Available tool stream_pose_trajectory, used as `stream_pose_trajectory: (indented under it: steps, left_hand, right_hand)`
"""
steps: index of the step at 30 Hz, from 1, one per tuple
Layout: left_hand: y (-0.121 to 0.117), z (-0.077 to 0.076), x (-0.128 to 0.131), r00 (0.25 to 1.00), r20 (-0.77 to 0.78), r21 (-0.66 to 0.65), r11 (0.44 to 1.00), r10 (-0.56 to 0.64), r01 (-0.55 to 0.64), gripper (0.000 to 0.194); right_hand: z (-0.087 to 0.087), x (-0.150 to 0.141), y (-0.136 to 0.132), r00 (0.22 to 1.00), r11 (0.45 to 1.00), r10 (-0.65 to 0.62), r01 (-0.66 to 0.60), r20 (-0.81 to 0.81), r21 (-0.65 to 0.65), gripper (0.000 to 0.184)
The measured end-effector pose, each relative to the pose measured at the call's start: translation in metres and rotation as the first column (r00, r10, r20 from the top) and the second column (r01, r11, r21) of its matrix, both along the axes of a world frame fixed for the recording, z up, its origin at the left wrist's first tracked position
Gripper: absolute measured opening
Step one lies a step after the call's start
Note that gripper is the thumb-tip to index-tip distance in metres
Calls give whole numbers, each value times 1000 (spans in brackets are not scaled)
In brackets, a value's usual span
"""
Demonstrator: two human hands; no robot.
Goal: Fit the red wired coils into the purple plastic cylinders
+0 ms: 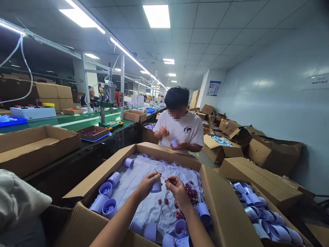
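Held close together above a white sheet.
Pinches a red piece in the fingers of the right hand, just right of a purple cup clasped by the left hand; slants a thin wire up and leftward (cup's opening unclear); faces a person beyond.

You have pale violet plastic cups over a whitish crinkled sheet, dark red small round wired parts on it, a plain brown cardboard box around, and opposite you a white T-shirt with a black chest print.
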State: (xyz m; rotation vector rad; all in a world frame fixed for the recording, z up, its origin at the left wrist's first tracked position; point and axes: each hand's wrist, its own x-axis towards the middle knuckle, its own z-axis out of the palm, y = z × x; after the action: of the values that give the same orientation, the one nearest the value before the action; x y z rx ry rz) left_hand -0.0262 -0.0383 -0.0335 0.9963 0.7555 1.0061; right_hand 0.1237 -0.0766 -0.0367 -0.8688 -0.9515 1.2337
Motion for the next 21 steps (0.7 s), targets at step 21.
stream_pose_trajectory:
  steps: [21]
  left_hand:
    - [6, -19, -1, 978, -190, 38, 996, 88, -82, 66]
  right_hand:
    - [4, 19, 3, 896, 987, -157, 135, -415, -84, 40]
